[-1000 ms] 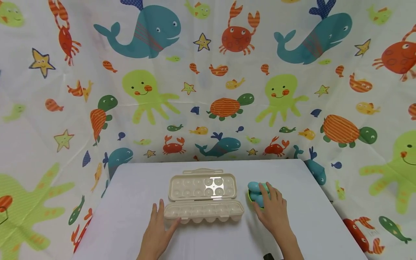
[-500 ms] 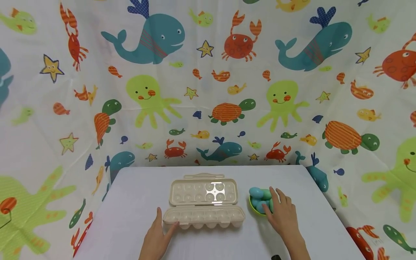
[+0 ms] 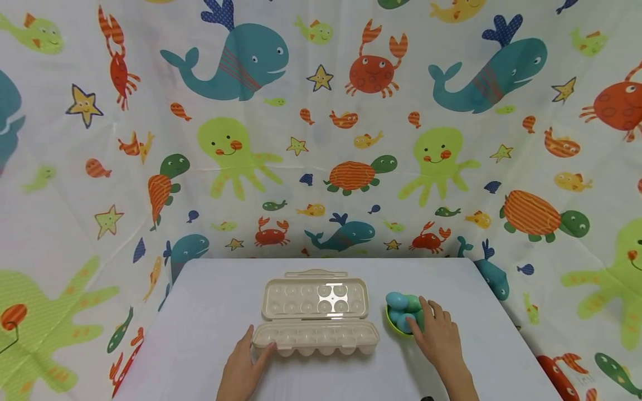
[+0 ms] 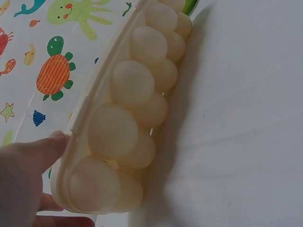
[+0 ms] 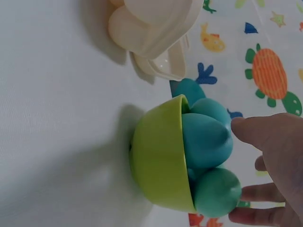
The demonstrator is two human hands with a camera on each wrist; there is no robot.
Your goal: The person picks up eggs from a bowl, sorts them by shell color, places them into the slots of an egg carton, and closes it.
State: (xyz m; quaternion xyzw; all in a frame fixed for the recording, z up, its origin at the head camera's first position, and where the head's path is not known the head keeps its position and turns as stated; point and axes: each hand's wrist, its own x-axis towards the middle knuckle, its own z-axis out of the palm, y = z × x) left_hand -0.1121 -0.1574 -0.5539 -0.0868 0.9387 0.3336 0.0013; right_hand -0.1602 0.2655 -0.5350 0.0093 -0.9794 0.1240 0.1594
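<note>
So there's one beige plastic egg carton (image 3: 316, 334) sitting open on the white worktop (image 3: 215, 312), lid (image 3: 299, 299) folded back on the far side. I count twelve round dimples in the lid, two rows of six. Just to its right is one lime-green bowl (image 5: 158, 156) of plastic-looking eggs (image 3: 397, 301); from the head view I get five, three blue and two green, maybe more underneath.

Left hand (image 3: 238, 368) is spread in a wide V at the carton's left front corner, thumb on the front rim, fingers straight along the end. Right hand (image 3: 441, 341) is over the bowl with a wide gap between thumb and fingers: thumb right by a blue egg, fingers by a green one. Can't tell if it's actually touching either, but it isn't gripping any.

Head view mostly gives you the bowl's rim; the right wrist cam shows its whole smooth side. Left wrist cam gets the carton's bulging cups from outside, in two rows.

Sea-creature cloth (image 3: 271, 186) hangs behind. Some faint marks (image 3: 584, 380) by the lower-right crab are too small to read.
</note>
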